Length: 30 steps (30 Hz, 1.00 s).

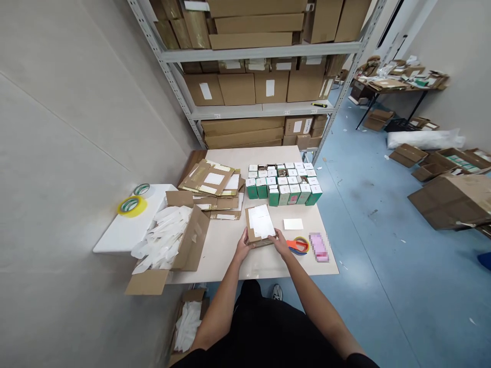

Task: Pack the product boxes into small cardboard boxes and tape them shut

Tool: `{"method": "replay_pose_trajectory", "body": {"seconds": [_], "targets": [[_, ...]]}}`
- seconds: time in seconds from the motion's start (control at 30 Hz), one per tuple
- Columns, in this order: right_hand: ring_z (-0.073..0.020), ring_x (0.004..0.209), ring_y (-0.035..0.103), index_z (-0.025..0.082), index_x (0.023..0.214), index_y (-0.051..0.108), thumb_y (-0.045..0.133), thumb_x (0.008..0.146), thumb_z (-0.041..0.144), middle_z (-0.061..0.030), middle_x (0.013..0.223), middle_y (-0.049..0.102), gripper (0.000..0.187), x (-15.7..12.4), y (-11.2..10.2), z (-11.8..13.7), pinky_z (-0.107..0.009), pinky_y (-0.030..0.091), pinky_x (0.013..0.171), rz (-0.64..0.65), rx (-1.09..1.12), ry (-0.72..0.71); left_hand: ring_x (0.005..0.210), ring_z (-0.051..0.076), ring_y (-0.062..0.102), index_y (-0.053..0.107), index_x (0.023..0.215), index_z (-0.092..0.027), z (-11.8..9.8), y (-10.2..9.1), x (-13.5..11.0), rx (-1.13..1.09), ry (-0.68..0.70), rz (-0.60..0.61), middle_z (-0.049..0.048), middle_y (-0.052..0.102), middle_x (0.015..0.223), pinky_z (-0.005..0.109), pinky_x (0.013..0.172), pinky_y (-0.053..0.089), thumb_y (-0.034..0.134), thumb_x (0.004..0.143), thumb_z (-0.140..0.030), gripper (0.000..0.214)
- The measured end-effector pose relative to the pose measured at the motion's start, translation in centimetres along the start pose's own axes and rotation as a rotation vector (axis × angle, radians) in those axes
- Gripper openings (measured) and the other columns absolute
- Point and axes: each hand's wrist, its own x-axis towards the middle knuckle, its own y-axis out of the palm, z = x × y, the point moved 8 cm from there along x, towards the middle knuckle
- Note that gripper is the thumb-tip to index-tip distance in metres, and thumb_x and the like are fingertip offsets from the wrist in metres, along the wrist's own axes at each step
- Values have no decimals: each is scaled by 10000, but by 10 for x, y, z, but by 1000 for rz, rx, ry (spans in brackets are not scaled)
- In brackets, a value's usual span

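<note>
Between my two hands is a cardboard piece (pixel 251 236) with a white label (pixel 261 221) on its upper face; it looks like a flattened box or small stack. My left hand (pixel 243 245) grips its left side and my right hand (pixel 279 240) its right lower corner. Just right of my right hand lies an orange-handled tape dispenser (pixel 297 247). A white card (pixel 293 224) rests above that. Behind the cardboard stand rows of small green-and-white boxes (pixel 284 193). To their left is a pile of flattened cardboard boxes (pixel 210 179).
An open carton (pixel 195 240) full of white paper (pixel 164 232) stands at the table's left. Tape rolls (pixel 132 206) lie on a white surface beside it. A pink blurred item (pixel 319 247) is near the right edge. Shelves (pixel 261 52) of cartons rise behind the table (pixel 222 260).
</note>
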Motion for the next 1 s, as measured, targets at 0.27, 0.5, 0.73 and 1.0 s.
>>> {"method": "replay_pose_trajectory", "body": {"seconds": [0.27,0.5,0.73,1.0], "targets": [[-222,1459,491,233,1576,429,561,907,309,-78,1585,513,686,9,-1,-22,-370,479,1128,16,-132,47,1499,307,436,405,1594,-269,22,-2,7,300,-137,-97,98,410,1654,420,1195,415,728,816,-184,847],[-196,1394,540,269,1597,407,464,944,300,-46,1576,526,656,26,-44,-7,-328,459,1130,-87,-228,11,1575,341,271,577,1472,-208,6,32,28,636,-39,-1,132,256,1719,439,1268,281,800,750,-240,756],[-228,1367,562,189,1601,381,458,986,385,-110,1564,529,650,63,-110,-39,-304,491,1050,-248,-381,240,1531,339,361,618,1447,-335,9,20,39,862,3,91,32,298,1712,474,1220,373,662,930,-347,519],[-314,1314,571,122,1450,514,659,901,510,-210,1441,579,687,112,-159,-100,-332,496,946,-260,-546,591,1480,272,464,511,1544,-318,33,-9,25,966,47,214,24,257,1723,373,1100,512,507,948,-150,619]]}}
